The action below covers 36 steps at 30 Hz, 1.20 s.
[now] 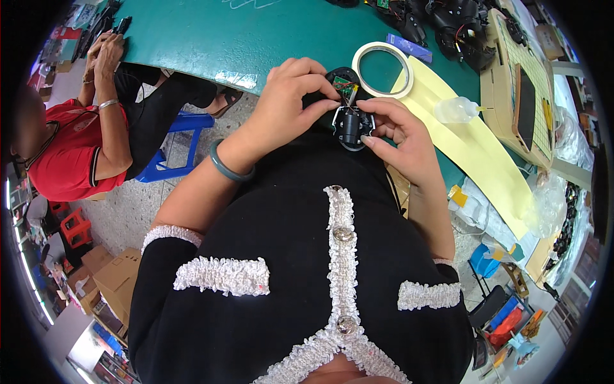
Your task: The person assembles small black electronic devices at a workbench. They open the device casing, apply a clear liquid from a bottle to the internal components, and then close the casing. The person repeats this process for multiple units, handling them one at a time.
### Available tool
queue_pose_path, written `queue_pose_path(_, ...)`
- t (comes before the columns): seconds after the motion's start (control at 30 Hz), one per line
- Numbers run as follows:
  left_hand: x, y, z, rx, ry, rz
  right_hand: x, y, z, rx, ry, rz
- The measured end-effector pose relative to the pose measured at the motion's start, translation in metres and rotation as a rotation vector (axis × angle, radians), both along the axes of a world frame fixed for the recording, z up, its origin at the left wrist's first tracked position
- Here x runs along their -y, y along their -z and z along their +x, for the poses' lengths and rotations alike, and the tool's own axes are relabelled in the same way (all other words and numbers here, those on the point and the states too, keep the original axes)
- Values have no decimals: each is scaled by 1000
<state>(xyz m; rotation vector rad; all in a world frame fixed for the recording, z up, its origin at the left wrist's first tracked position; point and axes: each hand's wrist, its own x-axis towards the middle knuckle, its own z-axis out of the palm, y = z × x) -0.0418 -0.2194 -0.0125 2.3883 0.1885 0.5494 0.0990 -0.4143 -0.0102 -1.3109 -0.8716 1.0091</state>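
Note:
Between my two hands, at the near edge of the green table, is a small opened black electronic device (350, 125) with a dark cylinder in its lower half. A green circuit board (344, 86) and thin wires show in its upper part. My left hand (297, 93) pinches at the device's upper left side, thumb and forefinger together near the wires. My right hand (400, 131) grips the right side, thumb low and forefinger high. What exactly the left fingertips hold is too small to make out. A roll of pale tape (364, 61) stands just beyond the device.
A long yellow sheet (473, 153) lies to the right, with a clear squeeze bottle (457, 110) on it. Black device parts (457, 29) are heaped at the far right beside a beige machine (505, 96). At the left, a person in red (80, 144) works at the green table (192, 38).

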Motion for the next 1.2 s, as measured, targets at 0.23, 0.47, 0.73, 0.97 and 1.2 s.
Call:
queue_pose_path(0.23,6,-1,0,57,-30,-171,1,1,-2,44,-2,21)
queue_pose_path(0.47,-10,-18,1,-269,230,-790,-5,0,1,16,8,43)
queue_pose_path(0.73,-8,-14,-6,-131,331,-1239,-10,-7,5,52,0,94)
queue_pose_path(0.97,2,-11,-5,-71,239,-1163,-12,-13,0,188,126,118)
queue_pose_path(1.2,12,-3,-5,163,245,-1158,-9,-5,-10,13,196,94)
